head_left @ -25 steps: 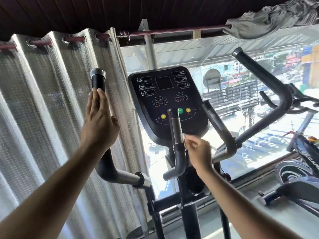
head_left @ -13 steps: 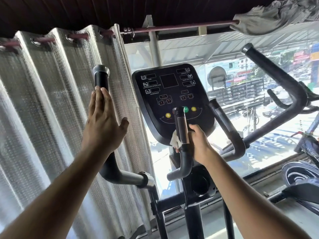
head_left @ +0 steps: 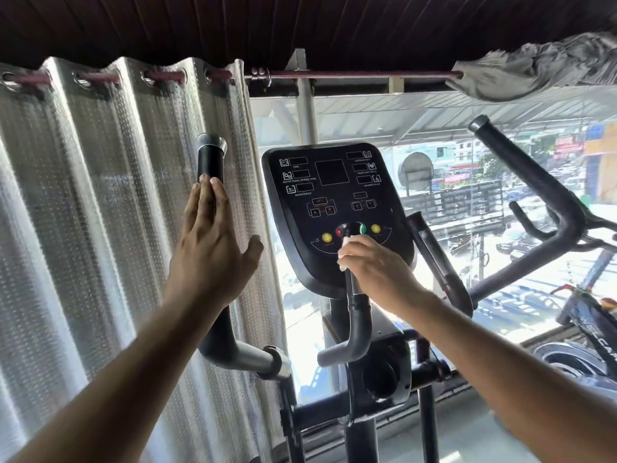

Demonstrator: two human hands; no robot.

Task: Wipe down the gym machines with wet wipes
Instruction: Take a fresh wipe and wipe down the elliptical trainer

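Curtain: a silvery dotted curtain (head_left: 83, 202) fills the 9 o'clock side, hung by eyelets on a reddish rod (head_left: 350, 74).
Left handle: the tall black handlebar (head_left: 210, 165) with a chrome cap rises at 11 o'clock of the left hand and bends away below it toward 5 o'clock.
Left hand: the left hand (head_left: 213, 248) lies flat against that handlebar, fingers straight and together, thumb spread toward 3 o'clock; it grips nothing.
Console: the black console (head_left: 330, 195) of the elliptical machine stands at centre, with yellow, red and green buttons along its lower part.
Inner grip: a short black grip (head_left: 359, 325) rises in front of the console, its top just below the buttons.
Wet wipe: the white wet wipe (head_left: 345, 243) is wrapped on the upper part of the inner grip, peeking out at 10 o'clock of the right hand.
Right hand: the right hand (head_left: 377, 269) curls round the wipe and grip.
Right handle: a second tall handlebar (head_left: 521, 175) stands at 2 o'clock, before the window.
Cloth: a grey cloth (head_left: 534, 68) is bunched on the rod at 1 o'clock.
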